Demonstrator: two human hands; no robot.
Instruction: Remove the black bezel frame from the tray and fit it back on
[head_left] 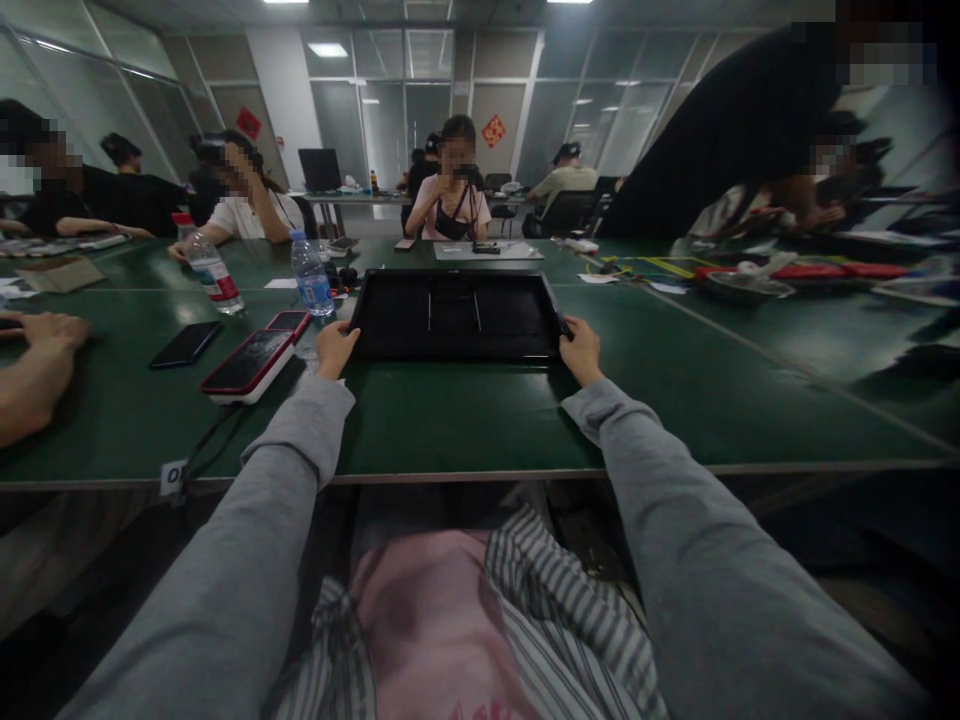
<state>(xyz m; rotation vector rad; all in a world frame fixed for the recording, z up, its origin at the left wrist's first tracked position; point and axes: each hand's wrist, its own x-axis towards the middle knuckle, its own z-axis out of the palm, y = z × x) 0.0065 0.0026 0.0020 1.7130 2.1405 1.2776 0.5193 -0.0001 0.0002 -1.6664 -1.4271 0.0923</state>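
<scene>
A black rectangular tray point(510, 318) with raised edges is in front of me, over the green table point(465, 420). Inside it are two thin light-coloured bars, and a dark shape shows faintly between them. My left hand point(337, 350) grips the tray's left edge, fingers closed round it. At the right edge, my right hand point(580, 350) holds the tray in the same way. Whether the tray's underside touches the table cannot be made out.
Left of the tray stand a blue-labelled bottle point(311, 275) and a red-labelled bottle point(216, 275). Nearer lie a dark phone point(185, 344) and a red-edged device point(249, 362) with a cable. Another person's hands point(45, 350) rest far left. A person leans over the table's right side.
</scene>
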